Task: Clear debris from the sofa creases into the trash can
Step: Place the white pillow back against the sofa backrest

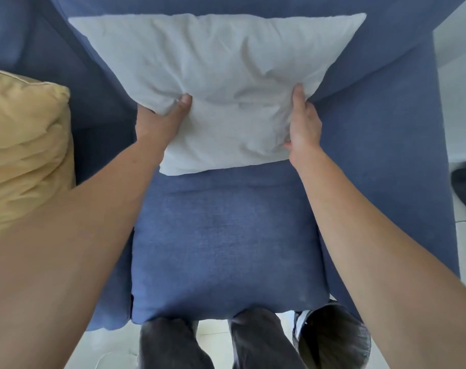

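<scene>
debris is not visible anywhere on the sofa (226,235); the creases where it would sit are hidden, the back one under the white pillow (215,75), and the trash can (333,339), dark with a liner, stands on the floor just beside the seat's front right corner; at far left a yellow cushion (26,145) lies on the next seat; the step in hand looks like moving the pillow to bare the crease behind it, so the clearing itself has hardly begun; the left hand (162,118) reaches forward on a straight arm, thumb on top and fingers tucked under the pillow's lower left edge, closed on a bunch of fabric; the right hand (303,123) mirrors it at the lower right edge, thumb pointing up the side, fingers curled behind; next, i judge, the pillow needs shifting aside, then fingers run along the crease.
</scene>
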Motion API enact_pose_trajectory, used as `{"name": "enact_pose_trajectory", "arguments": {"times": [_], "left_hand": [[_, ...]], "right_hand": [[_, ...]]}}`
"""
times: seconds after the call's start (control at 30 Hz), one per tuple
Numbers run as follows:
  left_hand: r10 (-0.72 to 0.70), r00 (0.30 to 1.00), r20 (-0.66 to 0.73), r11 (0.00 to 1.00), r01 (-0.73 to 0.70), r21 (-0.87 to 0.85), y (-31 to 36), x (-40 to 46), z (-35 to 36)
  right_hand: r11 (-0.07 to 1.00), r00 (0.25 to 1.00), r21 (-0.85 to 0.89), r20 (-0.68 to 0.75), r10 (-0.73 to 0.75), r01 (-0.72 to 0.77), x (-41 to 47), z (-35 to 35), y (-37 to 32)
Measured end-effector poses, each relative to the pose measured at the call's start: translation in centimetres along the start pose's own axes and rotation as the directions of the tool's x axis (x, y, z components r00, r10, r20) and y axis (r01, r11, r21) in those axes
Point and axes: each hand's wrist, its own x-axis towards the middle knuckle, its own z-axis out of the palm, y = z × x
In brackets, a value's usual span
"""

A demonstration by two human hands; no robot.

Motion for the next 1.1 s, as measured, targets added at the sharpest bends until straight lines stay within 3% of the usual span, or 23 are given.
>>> {"name": "enact_pose_trajectory", "arguments": {"times": [0.2, 0.57, 0.73, 0.83, 0.97, 1.1], "left_hand": [[0.115, 0.993, 0.0, 0.991, -0.115, -0.062, 0.8, -0.5, 0.8], [-0.063, 0.996, -0.066, 0.998, 0.062, -0.003, -2.1, -4.1, 0.1], [-0.127, 0.991, -0.044, 0.987, 0.131, 0.094, -8.3, -9.1, 0.0], [-0.023, 0.999, 0.025, 0.954, 0.015, 0.298, -13.8, -11.9, 0.1], [0.195, 0.96, 0.198, 0.729, -0.278, 0.626, -21.4, -13.8, 0.5], [0.214, 0.932, 0.291, 0.564, -0.361, 0.742, -27.6, -13.9, 1.1]], "right_hand": [[0.999, 0.999, 0.018, -0.036, -0.033, 0.033, 1.5, -0.3, 0.0], [0.988, 0.991, -0.069, -0.004, -0.135, 0.134, -1.9, -1.8, 4.4], [0.944, 0.982, -0.273, 0.012, -0.189, 0.185, -5.0, -2.9, 11.7], [0.845, 0.965, -0.467, 0.134, -0.225, 0.262, -6.6, -3.3, 17.3], [0.545, 0.899, -0.715, 0.339, -0.277, 0.437, -7.4, -2.6, 24.5], [0.333, 0.884, -0.827, 0.367, -0.289, 0.452, -6.9, -2.0, 29.9]]}}
